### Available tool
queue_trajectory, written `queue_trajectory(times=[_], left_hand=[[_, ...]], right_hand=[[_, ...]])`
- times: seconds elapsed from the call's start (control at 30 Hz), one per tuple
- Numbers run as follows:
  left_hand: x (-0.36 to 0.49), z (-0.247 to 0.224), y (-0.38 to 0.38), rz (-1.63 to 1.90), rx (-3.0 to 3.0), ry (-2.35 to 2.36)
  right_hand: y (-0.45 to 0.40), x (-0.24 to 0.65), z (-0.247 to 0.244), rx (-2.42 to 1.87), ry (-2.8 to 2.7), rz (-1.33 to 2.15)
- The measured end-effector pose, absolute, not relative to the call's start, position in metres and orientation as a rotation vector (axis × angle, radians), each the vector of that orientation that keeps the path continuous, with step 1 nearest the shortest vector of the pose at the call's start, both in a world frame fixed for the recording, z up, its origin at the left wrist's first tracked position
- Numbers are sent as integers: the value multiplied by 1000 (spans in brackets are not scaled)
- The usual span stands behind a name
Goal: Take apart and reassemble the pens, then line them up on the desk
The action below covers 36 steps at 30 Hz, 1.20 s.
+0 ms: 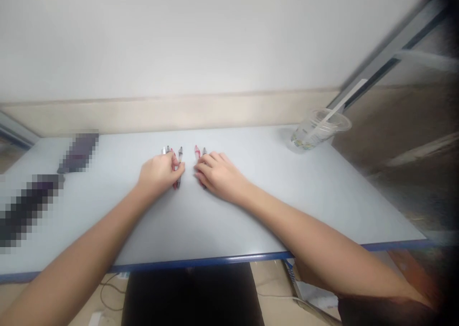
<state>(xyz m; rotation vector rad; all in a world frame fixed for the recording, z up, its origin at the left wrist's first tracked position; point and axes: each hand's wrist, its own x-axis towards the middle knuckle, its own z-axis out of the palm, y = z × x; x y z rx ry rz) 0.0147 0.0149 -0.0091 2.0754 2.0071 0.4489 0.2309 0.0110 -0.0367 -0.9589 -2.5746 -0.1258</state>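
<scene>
My left hand (157,172) rests on the white tabletop, closed over a small row of pens. Its thumb and forefinger pinch a black pen (180,152) at the row's right side. Beside that, a red pen (174,185) and the tops of a dark pen (168,148) and a white-tipped pen (164,150) show; their lower parts are under the hand. Across a narrow gap, my right hand (220,174) has its fingers bent over a second pair, a red pen (197,150) and a black pen (204,150). Both pens lie roughly upright in view, partly covered by the fingers.
A clear plastic cup (304,135) with a white straw (342,101) stands at the back right of the table (322,211). Blurred-out dark items (79,153) lie at the left. A pale wall (201,44) borders the back; a blue edge (236,259) runs along the front.
</scene>
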Motion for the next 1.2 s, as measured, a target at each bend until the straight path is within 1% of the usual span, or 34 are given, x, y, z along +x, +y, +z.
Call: queue_trajectory(times=[0.13, 0.23, 0.3, 0.37, 0.47, 0.6, 0.7, 0.83, 0.97, 1.1, 1.2], left_hand=[[15, -9, 17, 493, 1961, 2013], [12, -7, 17, 729, 1849, 1876], [7, -5, 17, 927, 1755, 1725], [3, -1, 16, 1046, 1660, 1563], [-1, 7, 14, 1064, 1529, 1353], [-1, 10, 14, 1134, 1289, 1202], [0, 7, 14, 1196, 1196, 1131], [1, 5, 10, 1164, 1206, 1120], [8, 13, 4, 1159, 1101, 1007], [16, 25, -5, 1092, 802, 679], [13, 30, -11, 994, 728, 458]], right_hand=[[6, 233, -32, -938, -2574, -135], [3, 234, -28, -900, -2521, -179], [1, 234, -25, -849, -2496, -184], [0, 234, -22, -797, -2491, -175], [-2, 234, -19, -758, -2500, -216], [-6, 234, -14, -764, -2521, -269], [-7, 234, -14, -770, -2528, -282], [-8, 234, -15, -759, -2537, -294], [-11, 233, -15, -781, -2465, -144], [-17, 233, -11, -720, -2165, 100], [-21, 234, -8, -624, -2144, 114]])
